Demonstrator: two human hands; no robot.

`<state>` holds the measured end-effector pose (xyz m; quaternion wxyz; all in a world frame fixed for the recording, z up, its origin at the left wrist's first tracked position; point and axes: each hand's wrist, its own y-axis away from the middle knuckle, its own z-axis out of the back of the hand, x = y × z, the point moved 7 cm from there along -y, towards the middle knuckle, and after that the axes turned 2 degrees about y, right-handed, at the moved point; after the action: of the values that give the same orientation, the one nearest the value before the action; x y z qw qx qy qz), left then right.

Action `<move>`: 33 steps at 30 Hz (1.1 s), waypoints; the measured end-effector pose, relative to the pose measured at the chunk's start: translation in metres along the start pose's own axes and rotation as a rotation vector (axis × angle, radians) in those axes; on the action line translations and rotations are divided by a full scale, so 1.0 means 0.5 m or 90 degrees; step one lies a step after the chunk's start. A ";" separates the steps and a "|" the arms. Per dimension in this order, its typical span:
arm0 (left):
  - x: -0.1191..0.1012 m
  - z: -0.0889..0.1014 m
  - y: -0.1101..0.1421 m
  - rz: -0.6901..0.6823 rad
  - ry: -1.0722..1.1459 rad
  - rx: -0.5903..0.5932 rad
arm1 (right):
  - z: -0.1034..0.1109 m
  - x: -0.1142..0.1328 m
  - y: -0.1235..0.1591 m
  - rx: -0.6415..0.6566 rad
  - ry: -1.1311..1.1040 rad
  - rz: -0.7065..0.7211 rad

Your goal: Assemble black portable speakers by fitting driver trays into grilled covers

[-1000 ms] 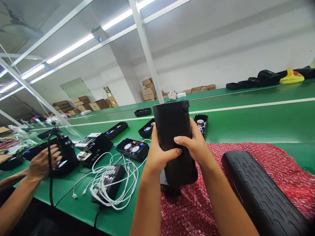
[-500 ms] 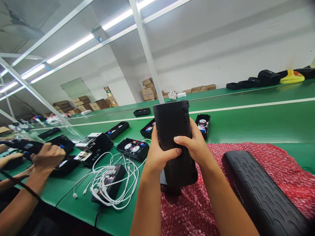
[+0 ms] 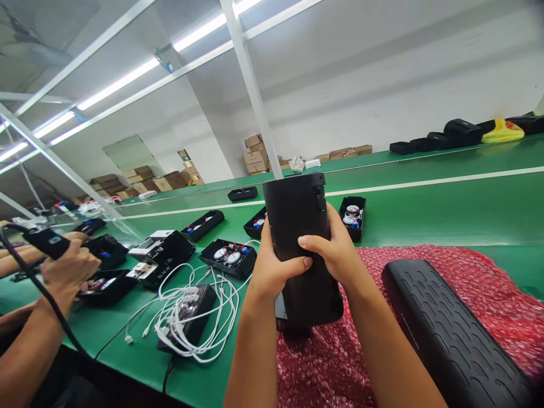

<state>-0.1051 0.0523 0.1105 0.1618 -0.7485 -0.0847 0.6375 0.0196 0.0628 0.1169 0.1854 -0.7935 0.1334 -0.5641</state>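
Starting far left, can see a co-worker's hand gripping a black corded handheld device near an open black plastic tray, so probably unfinished over there. Next, got a messy coil of white cables on the green bench, then an open black rectangular case with two round silver parts, wiring exposed, no cover on. Middle: holding a smooth black plastic case upright between left hand and right hand, both closed snugly around the sides, thumbs on the near face. Can't tell from here whether sealed round the back, so wouldn't call it done. Just behind on the right, another coverless wired black case. Far right, looking closed up at least on top: a black ridge-patterned case lying on red bubble wrap.
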 end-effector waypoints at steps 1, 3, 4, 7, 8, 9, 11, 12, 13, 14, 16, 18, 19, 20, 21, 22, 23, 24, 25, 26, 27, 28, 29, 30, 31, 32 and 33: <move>0.000 -0.001 0.000 0.001 0.002 0.001 | 0.002 0.000 0.001 -0.004 0.006 0.001; 0.002 -0.004 0.000 0.003 0.006 0.006 | 0.004 0.000 0.002 -0.008 0.019 0.001; 0.002 -0.004 -0.001 0.001 0.008 0.007 | 0.005 -0.001 0.003 -0.008 0.026 0.001; 0.004 -0.007 -0.003 -0.014 0.008 0.020 | 0.008 0.000 0.006 -0.013 0.052 0.010; 0.003 -0.008 -0.004 -0.024 0.006 0.025 | 0.010 0.000 0.007 -0.020 0.059 0.017; 0.003 -0.008 -0.004 -0.033 0.003 0.028 | 0.012 0.001 0.007 -0.028 0.064 0.024; 0.002 -0.008 -0.005 -0.045 0.000 0.029 | 0.015 0.001 0.006 -0.037 0.066 0.033; 0.003 -0.007 -0.006 -0.047 -0.001 0.028 | 0.015 0.000 0.005 -0.038 0.066 0.035; 0.005 -0.008 -0.007 -0.045 0.000 0.031 | 0.015 -0.001 0.004 -0.039 0.068 0.036; 0.007 -0.008 -0.008 -0.040 0.001 0.037 | 0.016 -0.002 0.002 -0.041 0.071 0.037; 0.012 -0.010 -0.011 -0.032 0.006 0.053 | 0.018 -0.004 0.000 -0.049 0.078 0.038; 0.016 -0.010 -0.014 -0.034 0.018 0.061 | 0.019 -0.005 -0.001 -0.057 0.080 0.040; 0.016 -0.010 -0.015 -0.039 0.024 0.063 | 0.019 -0.006 -0.001 -0.057 0.080 0.041; 0.016 -0.010 -0.016 -0.044 0.031 0.062 | 0.019 -0.006 -0.001 -0.058 0.080 0.043; 0.015 -0.010 -0.017 -0.049 0.037 0.060 | 0.018 -0.006 -0.001 -0.059 0.079 0.045; 0.015 -0.010 -0.017 -0.051 0.040 0.059 | 0.018 -0.006 -0.001 -0.060 0.078 0.047; 0.015 -0.011 -0.017 -0.051 0.041 0.058 | 0.018 -0.006 -0.001 -0.061 0.076 0.048; 0.014 -0.011 -0.017 -0.050 0.041 0.059 | 0.018 -0.006 0.000 -0.062 0.074 0.047; 0.014 -0.013 -0.016 -0.048 0.039 0.063 | 0.018 -0.007 0.000 -0.062 0.072 0.044; 0.014 -0.015 -0.015 -0.047 0.037 0.068 | 0.018 -0.008 0.000 -0.062 0.071 0.038; 0.014 -0.016 -0.014 -0.048 0.033 0.073 | 0.019 -0.010 0.000 -0.061 0.071 0.031; 0.014 -0.017 -0.013 -0.051 0.029 0.074 | 0.020 -0.011 0.000 -0.060 0.071 0.023; 0.013 -0.017 -0.013 -0.054 0.026 0.071 | 0.021 -0.012 -0.001 -0.060 0.068 0.017; 0.013 -0.017 -0.012 -0.057 0.024 0.067 | 0.021 -0.012 -0.001 -0.059 0.063 0.013; 0.012 -0.016 -0.012 -0.058 0.021 0.065 | 0.021 -0.013 -0.001 -0.057 0.057 0.011; 0.011 -0.016 -0.011 -0.058 0.019 0.065 | 0.021 -0.013 -0.001 -0.055 0.050 0.010; 0.009 -0.015 -0.010 -0.058 0.016 0.068 | 0.021 -0.012 -0.001 -0.054 0.044 0.008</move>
<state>-0.0964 0.0573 0.1088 0.2310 -0.7421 -0.0823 0.6238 0.0276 0.0675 0.1088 0.1503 -0.7799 0.1685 -0.5838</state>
